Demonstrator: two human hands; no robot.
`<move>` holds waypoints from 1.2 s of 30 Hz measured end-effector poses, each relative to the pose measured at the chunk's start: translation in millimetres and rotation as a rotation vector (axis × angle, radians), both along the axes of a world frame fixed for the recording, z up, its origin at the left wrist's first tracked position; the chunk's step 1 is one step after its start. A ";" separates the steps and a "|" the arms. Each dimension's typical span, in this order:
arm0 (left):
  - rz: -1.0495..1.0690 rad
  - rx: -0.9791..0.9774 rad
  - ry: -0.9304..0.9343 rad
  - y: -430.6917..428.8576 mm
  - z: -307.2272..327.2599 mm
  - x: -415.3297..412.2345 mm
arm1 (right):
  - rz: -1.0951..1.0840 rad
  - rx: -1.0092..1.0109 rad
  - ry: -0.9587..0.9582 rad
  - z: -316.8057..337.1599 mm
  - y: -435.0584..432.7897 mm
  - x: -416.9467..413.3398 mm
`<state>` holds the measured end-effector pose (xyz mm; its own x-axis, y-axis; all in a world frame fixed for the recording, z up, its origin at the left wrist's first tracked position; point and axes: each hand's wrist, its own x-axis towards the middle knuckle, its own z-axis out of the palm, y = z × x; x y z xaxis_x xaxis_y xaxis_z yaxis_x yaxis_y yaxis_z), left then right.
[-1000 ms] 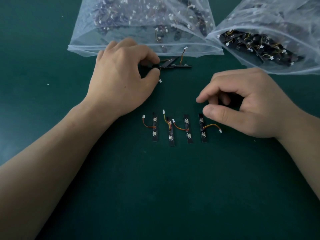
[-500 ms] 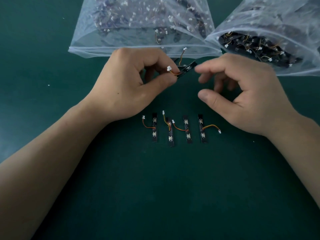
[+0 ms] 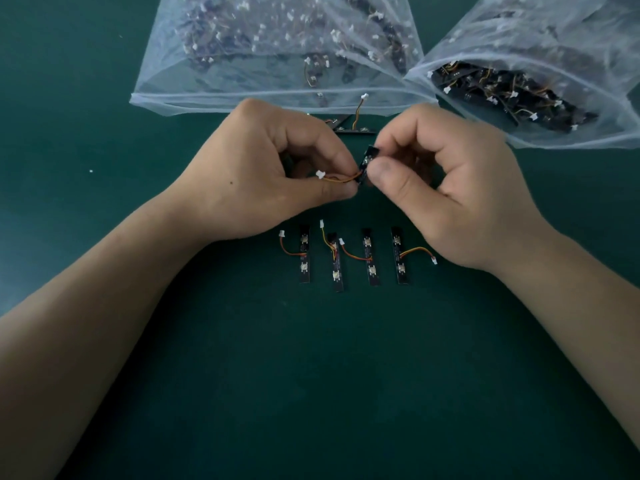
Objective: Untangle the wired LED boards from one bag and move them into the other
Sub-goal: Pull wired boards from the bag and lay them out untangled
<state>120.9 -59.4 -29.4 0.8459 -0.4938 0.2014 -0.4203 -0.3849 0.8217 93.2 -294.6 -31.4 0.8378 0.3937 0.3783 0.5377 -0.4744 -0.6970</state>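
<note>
Board (image 3: 366, 162) held off the table (image 3: 311, 375), just beyond the row of four boards (image 3: 369, 256); I see left hand (image 3: 263, 174) curled, thumb + finger pinching its wire (image 3: 341, 179); right hand (image 3: 450, 188) curled, pinching the board itself; loose boards (image 3: 353, 129) lie further beyond the row; then left bag (image 3: 166, 88) & right bag (image 3: 554, 39), both w/ boards inside.

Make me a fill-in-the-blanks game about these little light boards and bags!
The row of boards holds ____ boards.
The left hand and right hand pinch just ____ held board.
____ clear bags lie beyond the hands.
The table is dark ____.
Missing: four; one; two; green.
</note>
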 end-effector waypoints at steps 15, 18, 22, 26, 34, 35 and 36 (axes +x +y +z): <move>0.078 0.135 -0.016 0.9 -4.4 5.5 | -0.134 -0.315 0.143 7.9 -35.0 12.5; 0.089 0.152 -0.020 0.2 -2.9 3.8 | -0.082 -0.379 0.109 9.0 -34.2 10.0; 0.093 0.182 -0.020 -1.1 -0.6 2.6 | -0.044 -0.377 0.150 11.7 -37.0 8.7; 0.096 0.184 -0.021 -1.6 0.2 1.8 | -0.015 -0.406 0.156 13.2 -40.1 7.2; 0.101 0.201 -0.031 -2.5 0.2 1.4 | 0.009 -0.439 0.180 15.9 -38.9 4.3; 0.101 0.203 -0.032 -2.4 0.2 1.5 | 0.013 -0.437 0.178 16.1 -39.3 4.2; 0.101 0.203 -0.033 -2.4 0.3 1.5 | 0.018 -0.438 0.174 16.1 -39.7 3.9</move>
<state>122.3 -61.8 -29.2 0.8875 -0.4405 0.1349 -0.3970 -0.5826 0.7092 97.1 -334.4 -15.3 0.8655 0.5002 0.0276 0.4414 -0.7354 -0.5142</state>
